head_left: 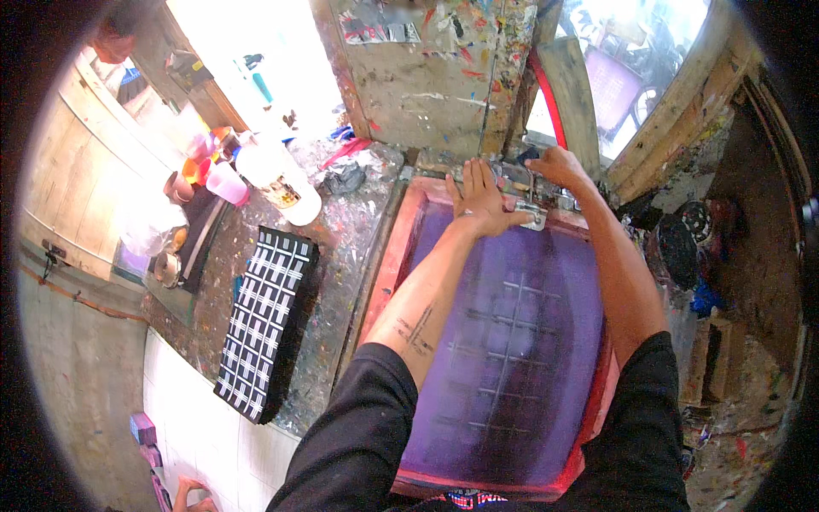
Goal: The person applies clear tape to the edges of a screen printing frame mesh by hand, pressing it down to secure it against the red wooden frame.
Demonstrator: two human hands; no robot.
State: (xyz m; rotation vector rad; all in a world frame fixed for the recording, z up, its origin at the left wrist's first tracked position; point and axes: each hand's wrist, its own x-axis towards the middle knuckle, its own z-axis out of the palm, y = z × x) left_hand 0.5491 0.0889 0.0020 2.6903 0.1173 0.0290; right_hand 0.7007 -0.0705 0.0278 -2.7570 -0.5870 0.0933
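A red-framed printing screen (401,247) with a purple mesh and a faint grid pattern lies flat in front of me. My left hand (478,198) rests flat, fingers spread, on the screen's far rail. Next to it sits a small metal clamp (531,213) on that rail. My right hand (554,164) is closed around a metal fitting just beyond the frame's far right corner. Both forearms reach over the mesh.
A black cloth stack with a white grid print (264,320) lies on the paint-spattered bench (341,239) to the left. Cups and a white jar (281,183) stand at its far end. A paint-marked wall (426,77) rises behind. A second screen (610,90) leans at the back right.
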